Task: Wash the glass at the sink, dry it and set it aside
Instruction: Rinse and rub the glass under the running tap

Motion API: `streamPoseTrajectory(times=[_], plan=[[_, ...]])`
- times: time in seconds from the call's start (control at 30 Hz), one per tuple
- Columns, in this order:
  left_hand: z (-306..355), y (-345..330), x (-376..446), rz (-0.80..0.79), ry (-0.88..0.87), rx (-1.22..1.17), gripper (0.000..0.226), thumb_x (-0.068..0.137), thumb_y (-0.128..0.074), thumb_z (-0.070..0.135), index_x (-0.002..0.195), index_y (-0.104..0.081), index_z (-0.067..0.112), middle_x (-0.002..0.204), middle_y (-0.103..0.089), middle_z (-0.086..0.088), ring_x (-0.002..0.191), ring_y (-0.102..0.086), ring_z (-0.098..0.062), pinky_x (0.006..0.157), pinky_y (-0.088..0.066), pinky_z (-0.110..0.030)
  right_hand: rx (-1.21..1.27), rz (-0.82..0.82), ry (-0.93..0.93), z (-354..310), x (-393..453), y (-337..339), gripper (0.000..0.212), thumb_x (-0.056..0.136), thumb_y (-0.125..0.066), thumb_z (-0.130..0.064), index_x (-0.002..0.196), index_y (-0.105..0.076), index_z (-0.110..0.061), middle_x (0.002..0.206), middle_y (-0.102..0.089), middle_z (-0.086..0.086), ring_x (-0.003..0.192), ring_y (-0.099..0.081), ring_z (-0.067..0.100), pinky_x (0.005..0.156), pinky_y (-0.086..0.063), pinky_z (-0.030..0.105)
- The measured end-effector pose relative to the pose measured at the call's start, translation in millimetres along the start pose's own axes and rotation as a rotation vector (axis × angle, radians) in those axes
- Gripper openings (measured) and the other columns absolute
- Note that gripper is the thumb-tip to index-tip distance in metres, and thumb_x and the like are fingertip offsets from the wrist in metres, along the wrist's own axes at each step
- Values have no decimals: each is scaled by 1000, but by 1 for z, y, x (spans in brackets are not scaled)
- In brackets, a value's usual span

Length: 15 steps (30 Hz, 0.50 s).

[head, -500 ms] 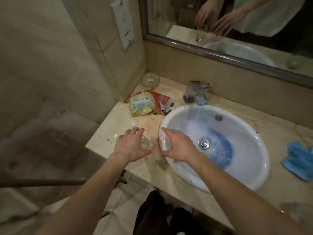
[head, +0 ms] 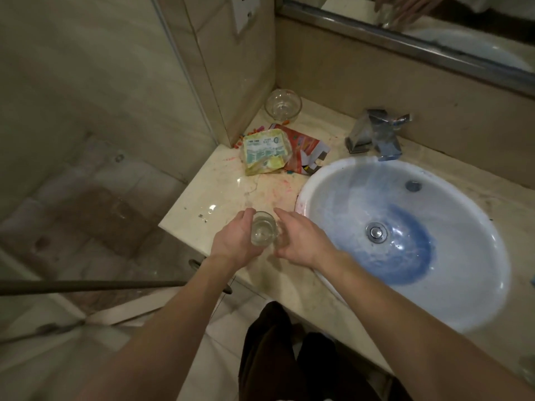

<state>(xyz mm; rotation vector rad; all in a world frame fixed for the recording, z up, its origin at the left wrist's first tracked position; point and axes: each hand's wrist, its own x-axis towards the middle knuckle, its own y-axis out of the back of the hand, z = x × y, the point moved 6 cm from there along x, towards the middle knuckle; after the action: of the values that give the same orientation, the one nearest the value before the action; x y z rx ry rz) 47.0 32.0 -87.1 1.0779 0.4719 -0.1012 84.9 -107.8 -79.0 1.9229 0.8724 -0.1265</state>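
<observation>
The glass (head: 263, 229) is a small clear tumbler, upright with its mouth facing the camera, held over the front edge of the counter (head: 220, 195) just left of the sink (head: 489, 256). The left hand (head: 236, 241) wraps around the glass from the left, fingers curled against its side in a firm hold. The right hand (head: 301, 238) sits just right of the glass with its fingers spread and loosely extended; they reach up to the wall of the glass, though whether they press on it or only hover beside it cannot be told.

The sink is a white oval basin with a blue stain around its metal drain (head: 376, 232). Behind the sink, at its far rim, stands a chrome faucet (head: 376, 134). Left of the faucet and beyond the glass lie crumpled wrappers (head: 267, 153), one pale yellow-green on top of a red-orange one, with reddish smears on the counter between them and the sink. Farther back from the sink, in the corner by the wall, rests a clear glass bowl (head: 283, 105). Small puddles of water (head: 212, 209) glint on the counter just left of the glass.
</observation>
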Motion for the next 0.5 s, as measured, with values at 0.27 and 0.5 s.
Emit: streamPoseTrajectory(times=[0.27,0.5], plan=[[-4,-1,2,26,-3,-224,74,60,-92,16,124,-54,16,122,-68,-3,106,-66,-25,88,-54,-40,201,97,27,-6,10,-8,65,72,-77,-27,132,-52,-21,118,-67,5,107,-63,25,87,-50,32],[22,14,6,39,-99,-239,85,57,-95,33,131,-55,18,124,-67,1,104,-66,-21,89,-55,-41,293,172,59,14,3,18,82,59,-86,-50,131,-53,-26,119,-64,-1,107,-61,17,89,-49,32]])
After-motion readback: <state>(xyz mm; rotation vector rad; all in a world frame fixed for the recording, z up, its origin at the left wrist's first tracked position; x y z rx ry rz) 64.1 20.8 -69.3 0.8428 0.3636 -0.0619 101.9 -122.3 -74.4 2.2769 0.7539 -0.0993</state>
